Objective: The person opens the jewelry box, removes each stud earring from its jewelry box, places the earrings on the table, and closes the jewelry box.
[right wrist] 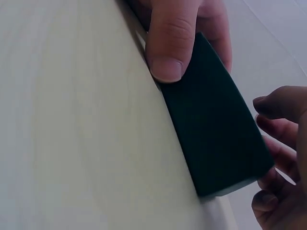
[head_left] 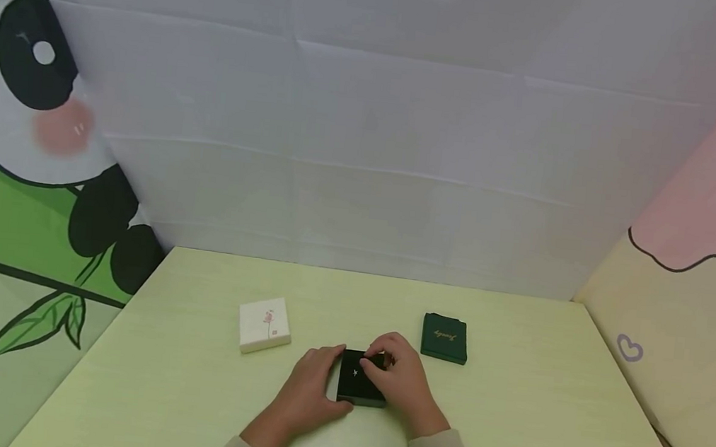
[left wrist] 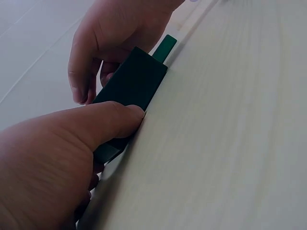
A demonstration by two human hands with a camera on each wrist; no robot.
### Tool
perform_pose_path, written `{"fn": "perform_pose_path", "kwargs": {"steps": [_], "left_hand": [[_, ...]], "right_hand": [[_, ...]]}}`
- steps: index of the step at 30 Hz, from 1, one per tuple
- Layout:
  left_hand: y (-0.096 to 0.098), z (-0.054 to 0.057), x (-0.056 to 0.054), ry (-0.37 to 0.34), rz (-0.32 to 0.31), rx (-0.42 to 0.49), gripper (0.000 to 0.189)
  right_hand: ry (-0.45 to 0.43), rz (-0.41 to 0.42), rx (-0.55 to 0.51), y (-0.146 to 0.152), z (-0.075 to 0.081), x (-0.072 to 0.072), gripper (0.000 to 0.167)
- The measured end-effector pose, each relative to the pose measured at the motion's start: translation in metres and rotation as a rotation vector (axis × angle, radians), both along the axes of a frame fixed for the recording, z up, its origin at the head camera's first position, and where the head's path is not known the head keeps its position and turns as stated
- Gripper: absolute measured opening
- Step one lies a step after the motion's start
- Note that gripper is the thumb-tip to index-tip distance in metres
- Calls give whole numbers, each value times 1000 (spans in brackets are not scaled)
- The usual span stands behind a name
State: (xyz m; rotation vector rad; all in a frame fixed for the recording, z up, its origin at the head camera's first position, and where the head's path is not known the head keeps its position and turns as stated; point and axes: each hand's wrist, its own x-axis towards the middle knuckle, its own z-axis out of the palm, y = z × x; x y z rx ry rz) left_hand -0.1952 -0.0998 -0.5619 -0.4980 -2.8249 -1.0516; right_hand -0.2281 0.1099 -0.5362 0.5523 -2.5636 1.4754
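A small dark green box sits between the two hands, its black top marked by a small white star-like shape. My left hand grips its left side, thumb at the front; in the left wrist view the thumb presses on the green side wall. Over the right part of the box is my right hand, fingers curved, with thumb and forefinger tips close together above the top. In the right wrist view, other right fingers are near the box's end. Whether anything small is pinched I cannot tell.
At the back left lies a white box with a pink flower print. A flat dark green box or lid with gold lettering lies to the back right. Pale tabletop surrounds them, with a white cloth wall behind.
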Motion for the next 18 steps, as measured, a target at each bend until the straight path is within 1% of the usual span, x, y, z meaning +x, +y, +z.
{"fn": "perform_pose_path", "kwargs": {"steps": [2,7,14,18], "left_hand": [[0,-1,0,14,-1,-2,94],[0,-1,-1,22,-3,-5,94],[0,1,0,11,-5,-6,93],[0,1,0,9,-4,-11,93]], "right_hand": [[16,-1,7,-1,0,1,9],[55,-15,32,-3,-3,1,10],[60,-36,54,-4,-6,2,10],[57,-45,39,-4,-7,3,10]]}}
